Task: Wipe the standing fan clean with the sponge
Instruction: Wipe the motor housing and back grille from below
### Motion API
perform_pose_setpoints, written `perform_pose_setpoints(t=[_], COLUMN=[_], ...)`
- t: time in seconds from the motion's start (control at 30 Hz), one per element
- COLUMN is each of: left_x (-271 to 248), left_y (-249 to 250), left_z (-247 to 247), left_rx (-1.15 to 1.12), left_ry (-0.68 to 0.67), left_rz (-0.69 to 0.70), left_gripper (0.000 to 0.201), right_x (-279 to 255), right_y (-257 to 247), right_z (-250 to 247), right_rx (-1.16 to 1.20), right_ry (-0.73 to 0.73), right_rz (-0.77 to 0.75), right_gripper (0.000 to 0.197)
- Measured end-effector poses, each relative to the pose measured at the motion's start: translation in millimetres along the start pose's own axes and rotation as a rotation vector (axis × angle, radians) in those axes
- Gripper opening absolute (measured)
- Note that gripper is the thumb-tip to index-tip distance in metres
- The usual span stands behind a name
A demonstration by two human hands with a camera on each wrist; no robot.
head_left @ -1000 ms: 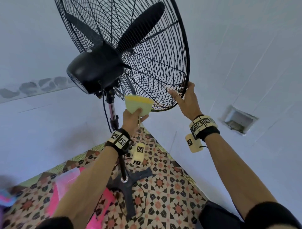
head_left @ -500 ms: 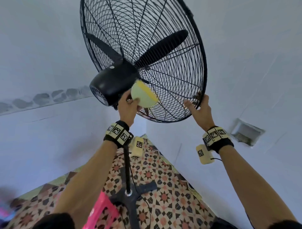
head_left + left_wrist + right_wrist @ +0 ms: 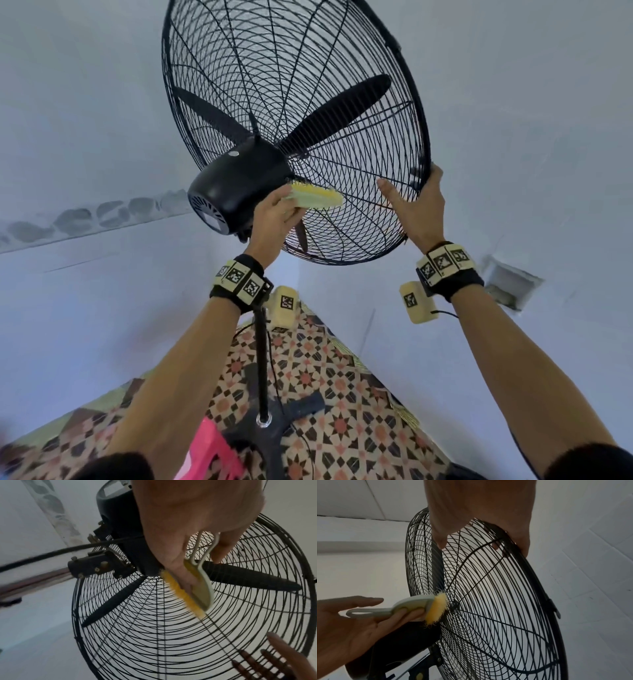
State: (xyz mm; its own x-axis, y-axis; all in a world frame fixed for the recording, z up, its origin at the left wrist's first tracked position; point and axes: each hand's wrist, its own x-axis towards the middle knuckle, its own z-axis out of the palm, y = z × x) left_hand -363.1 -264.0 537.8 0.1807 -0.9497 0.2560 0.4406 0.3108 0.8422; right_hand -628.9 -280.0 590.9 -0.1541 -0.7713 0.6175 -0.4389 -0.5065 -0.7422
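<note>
On the left, the left hand [image 3: 274, 219] gripped the handled yellow sponge [image 3: 317, 197], fingers curled along its pale green back, its yellow face pressed against the rear grille [image 3: 342, 222] of the black standing fan [image 3: 239, 186], right beside the motor housing. Over on the right, the right hand [image 3: 416, 209] clasped the grille's rim [image 3: 424, 137], thumb spread across the wires.

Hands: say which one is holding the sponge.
The left hand, gripping the yellow sponge against the grille beside the motor housing. The right hand carries no sponge; it grips the fan's rim.
</note>
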Motion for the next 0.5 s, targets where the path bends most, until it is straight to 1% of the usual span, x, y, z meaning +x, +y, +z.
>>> perform_pose_setpoints(t=[0.03,0.1,0.13,0.17,0.3,0.37,0.43,0.5], left_x=[-1.8,-5.9,-7.4,-8.3,-4.6,0.2,4.0,4.9], left_y=[-0.4,-3.8,-7.3,-11.1,-18.5,-12.2,-2.4,-1.5], left_z=[-2.4,-3.8,-3.3,-1.8,1.7,6.5,13.5,16.6], left_rx=[0.037,0.256,0.339,0.364,0.284,0.270,0.236,0.233], left_ry=[-0.012,-0.014,0.004,0.028,0.085,0.119,0.171,0.215], left_rz=[0.025,0.101,0.139,0.173,0.239,0.247,0.245,0.218], left_gripper=[0.035,0.047,0.045,0.039,0.019,0.014,0.018,0.028], right_x=[0.2,-0.1,-0.8,-1.0,-1.9,-2.1,-2.7,-3.2], right_y=[0.0,-0.3,-0.3,0.0,1.2,1.6,2.2,1.7], right_z=[0.7,2.5,3.7,4.8,5.7,4.4,3.9,4.5], right_rx=[-0.001,-0.006,-0.006,-0.005,-0.011,-0.017,-0.016,-0.016], right_ry=[0.009,0.021,0.028,0.037,0.053,0.048,0.047,0.048], right_rz=[-0.001,-0.001,0.000,-0.001,-0.004,-0.007,-0.011,-0.010], right_gripper=[0.092,0.091,0.090,0.090,0.087,0.088,0.088,0.087])
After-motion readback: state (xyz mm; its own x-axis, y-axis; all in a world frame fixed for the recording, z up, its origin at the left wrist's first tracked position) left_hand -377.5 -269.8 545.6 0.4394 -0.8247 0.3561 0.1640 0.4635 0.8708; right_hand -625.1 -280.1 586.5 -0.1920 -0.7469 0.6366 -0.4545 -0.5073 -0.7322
